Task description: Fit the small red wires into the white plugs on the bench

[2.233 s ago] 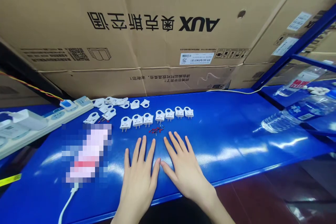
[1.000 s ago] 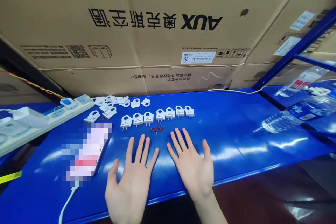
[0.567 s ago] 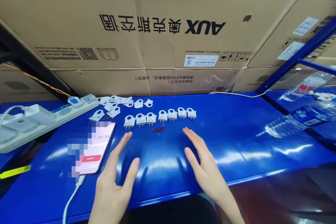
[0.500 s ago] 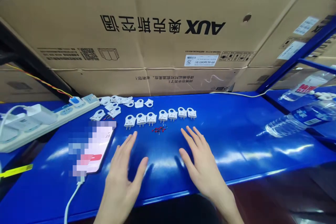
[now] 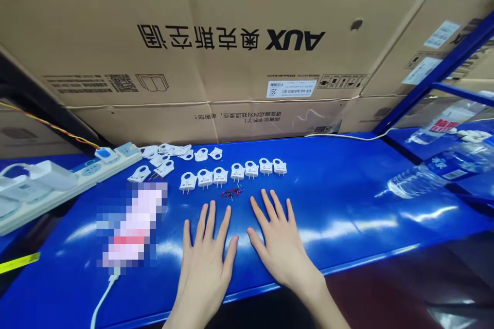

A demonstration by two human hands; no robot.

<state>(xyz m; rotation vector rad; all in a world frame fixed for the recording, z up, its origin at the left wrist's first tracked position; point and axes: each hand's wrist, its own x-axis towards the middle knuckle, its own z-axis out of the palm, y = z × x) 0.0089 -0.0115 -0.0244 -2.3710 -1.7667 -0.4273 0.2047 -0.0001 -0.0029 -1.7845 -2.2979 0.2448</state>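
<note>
My left hand (image 5: pixel 206 262) is palm down over the blue shelf (image 5: pixel 347 180), fingers spread, holding nothing. Beside it, my right hand (image 5: pixel 280 244) is likewise spread with nothing in it. Just beyond the fingertips lies a small heap of red and black bits with thin leads (image 5: pixel 232 193). Behind that runs a row of several white two-pin plug pieces with ring-shaped tops, among them a plug piece (image 5: pixel 220 177) near the middle. A looser cluster of similar white pieces (image 5: pixel 165 157) sits at the back left.
A blurred-out phone (image 5: pixel 133 226) on a white cable lies left of my hands. A white power strip (image 5: pixel 88 175) with plugs stands at the far left. Plastic bottles, one with a blue label (image 5: pixel 440 164), lie at the right. A large cardboard box (image 5: pixel 231 0) backs the shelf.
My left hand has moved right, nearer my right hand, and its fingers have spread. My right hand has shifted slightly left and its fingers have fanned out. The camera view has shifted slightly.
</note>
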